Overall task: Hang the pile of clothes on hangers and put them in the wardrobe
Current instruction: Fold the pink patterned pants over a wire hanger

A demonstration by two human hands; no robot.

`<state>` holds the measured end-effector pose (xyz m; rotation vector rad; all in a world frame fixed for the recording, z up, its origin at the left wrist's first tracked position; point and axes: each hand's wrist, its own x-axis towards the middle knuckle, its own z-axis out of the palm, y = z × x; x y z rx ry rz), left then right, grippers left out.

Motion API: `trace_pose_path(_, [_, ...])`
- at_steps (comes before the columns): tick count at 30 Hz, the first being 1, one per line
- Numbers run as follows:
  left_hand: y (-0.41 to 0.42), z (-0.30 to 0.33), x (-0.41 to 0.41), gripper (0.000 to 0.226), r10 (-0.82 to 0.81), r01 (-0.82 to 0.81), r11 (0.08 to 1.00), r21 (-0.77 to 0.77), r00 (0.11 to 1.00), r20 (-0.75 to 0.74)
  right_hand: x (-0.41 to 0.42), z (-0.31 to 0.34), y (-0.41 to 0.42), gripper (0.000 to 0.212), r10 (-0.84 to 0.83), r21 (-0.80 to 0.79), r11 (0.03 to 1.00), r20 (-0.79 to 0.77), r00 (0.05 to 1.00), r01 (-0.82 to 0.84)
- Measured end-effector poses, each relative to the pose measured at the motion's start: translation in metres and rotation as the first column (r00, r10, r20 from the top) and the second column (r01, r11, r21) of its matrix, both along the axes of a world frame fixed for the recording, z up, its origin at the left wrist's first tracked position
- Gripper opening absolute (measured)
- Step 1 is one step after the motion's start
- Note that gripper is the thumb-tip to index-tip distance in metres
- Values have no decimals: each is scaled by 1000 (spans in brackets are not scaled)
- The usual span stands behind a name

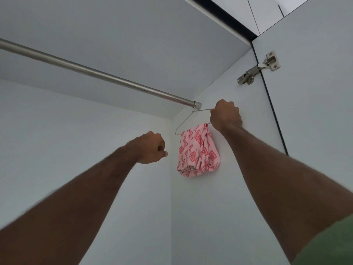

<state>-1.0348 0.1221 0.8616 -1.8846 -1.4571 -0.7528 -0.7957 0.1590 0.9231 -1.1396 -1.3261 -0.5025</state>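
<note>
I look up into a white wardrobe. A steel rail (91,70) runs from the upper left to its end cap at the right side wall. A thin wire hanger (183,122) hooks over the rail right at that end. A pink cloth with a red diamond print (198,152) is draped over the hanger's lower bar and hangs bunched against the side wall. My right hand (225,115) is closed around the hanger's right end. My left hand (152,147) hovers to the left of the cloth in a loose fist, apart from it, with nothing visible in it.
The wardrobe's side wall (229,207) is close behind the cloth. An open door (315,92) stands at the right, held by a metal hinge (256,70). The top panel (114,35) sits just above the rail. No other hangers are on the rail.
</note>
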Motion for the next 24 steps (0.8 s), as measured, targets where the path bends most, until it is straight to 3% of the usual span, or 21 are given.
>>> trace_pose_path(7, [6, -12, 4, 32, -73, 73, 997, -27, 997, 15, 8, -40, 1, 39, 33, -26, 999, -38, 999, -34])
trace_pose_path(14, [25, -34, 28, 26, -254, 256, 965, -59, 967, 37, 18, -95, -1, 33, -24, -87, 996, 64, 998, 29])
trace_pose_path(24, [15, -115, 109, 27, -586, 605, 793, -71, 790, 180, 60, -200, -71, 20, -135, -72, 986, 169, 976, 149])
